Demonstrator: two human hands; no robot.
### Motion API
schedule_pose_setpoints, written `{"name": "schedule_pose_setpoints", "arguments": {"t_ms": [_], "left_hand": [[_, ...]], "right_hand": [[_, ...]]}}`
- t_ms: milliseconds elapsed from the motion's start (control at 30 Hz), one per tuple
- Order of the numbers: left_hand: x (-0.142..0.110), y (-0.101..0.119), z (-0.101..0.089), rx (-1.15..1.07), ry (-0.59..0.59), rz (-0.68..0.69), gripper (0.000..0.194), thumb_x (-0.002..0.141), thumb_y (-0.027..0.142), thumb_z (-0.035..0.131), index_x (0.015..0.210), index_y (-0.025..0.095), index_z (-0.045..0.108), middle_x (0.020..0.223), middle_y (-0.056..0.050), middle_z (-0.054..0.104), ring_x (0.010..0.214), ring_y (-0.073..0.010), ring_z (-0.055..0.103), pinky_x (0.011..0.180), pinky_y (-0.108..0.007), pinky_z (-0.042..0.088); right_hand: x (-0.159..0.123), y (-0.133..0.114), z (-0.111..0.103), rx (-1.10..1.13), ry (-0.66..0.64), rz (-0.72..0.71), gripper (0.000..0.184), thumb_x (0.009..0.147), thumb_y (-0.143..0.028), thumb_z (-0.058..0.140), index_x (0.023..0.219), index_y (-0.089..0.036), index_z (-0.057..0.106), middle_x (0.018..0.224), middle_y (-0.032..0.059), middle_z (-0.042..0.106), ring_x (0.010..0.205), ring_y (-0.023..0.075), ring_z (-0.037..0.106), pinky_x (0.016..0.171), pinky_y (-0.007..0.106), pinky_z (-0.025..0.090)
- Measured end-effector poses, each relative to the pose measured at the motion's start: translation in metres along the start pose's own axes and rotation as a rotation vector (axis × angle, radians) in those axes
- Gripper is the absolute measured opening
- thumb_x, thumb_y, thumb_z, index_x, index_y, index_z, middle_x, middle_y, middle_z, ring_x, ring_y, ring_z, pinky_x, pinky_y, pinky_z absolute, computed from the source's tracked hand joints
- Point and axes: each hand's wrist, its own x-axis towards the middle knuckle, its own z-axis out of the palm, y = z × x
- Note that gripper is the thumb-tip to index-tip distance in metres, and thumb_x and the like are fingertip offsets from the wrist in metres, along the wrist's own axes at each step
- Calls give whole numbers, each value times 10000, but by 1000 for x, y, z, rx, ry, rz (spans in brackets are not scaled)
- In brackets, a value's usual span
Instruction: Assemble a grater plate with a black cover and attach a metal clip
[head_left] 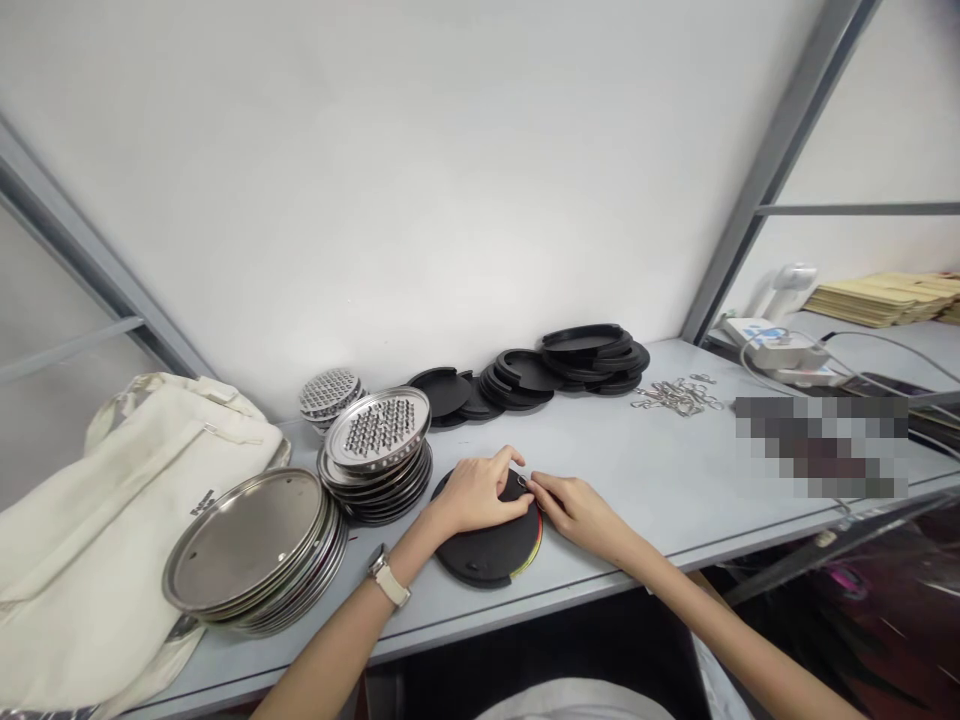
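A round black disc (480, 552) with a strip of red and yellow edge showing on its right lies on the grey table near the front. My left hand (480, 495), with a pale-strapped watch on the wrist, rests over the disc; its thumb and index finger are apart, curving around a small metal ring-like clip (523, 481) at the disc's upper right edge. From the right, my right hand (574, 510) pinches that clip between thumb and index finger. The clip's exact form is partly hidden by the fingers.
On the left stand stacks of metal plates (255, 540) and grater discs (381, 430), beside a cream bag (142, 500). Black round covers (529, 370) line the wall. Loose small metal clips (679, 396) lie right of them. A white device (776, 340) with cables sits far right.
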Motion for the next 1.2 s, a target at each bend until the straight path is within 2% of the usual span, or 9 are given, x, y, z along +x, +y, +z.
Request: {"name": "schedule_pose_setpoints", "arguments": {"t_ms": [167, 333, 567, 1200], "left_hand": [[0, 0, 0, -7, -25, 9, 218, 768, 357, 575, 944, 232, 549, 570, 76, 445, 532, -100, 446, 553, -228, 288], [0, -3, 1, -47, -26, 64, 148, 788, 339, 571, 866, 218, 539, 605, 68, 464, 571, -98, 451, 569, -221, 299], [0, -6, 1, -95, -40, 67, 181, 815, 374, 553, 795, 196, 530, 593, 66, 451, 549, -88, 421, 555, -213, 291], [2, -12, 4, -172, -62, 60, 222, 808, 402, 567, 816, 182, 541, 590, 71, 455, 524, -71, 402, 526, -206, 281]], "right_hand": [[-1, 1, -2, 29, -8, -17, 319, 959, -306, 289, 713, -205, 464, 620, 2, 519, 537, 139, 466, 559, 243, 338], [-2, 0, -3, 29, -19, -12, 321, 964, -322, 277, 706, -210, 431, 605, -9, 492, 536, 139, 461, 552, 238, 333], [-3, 0, -3, 30, -15, -10, 329, 969, -345, 260, 696, -215, 388, 604, -13, 467, 541, 142, 451, 563, 243, 327], [-3, 0, -2, 61, -18, -18, 310, 967, -327, 284, 709, -208, 407, 609, -23, 460, 537, 128, 427, 556, 239, 303]]}}
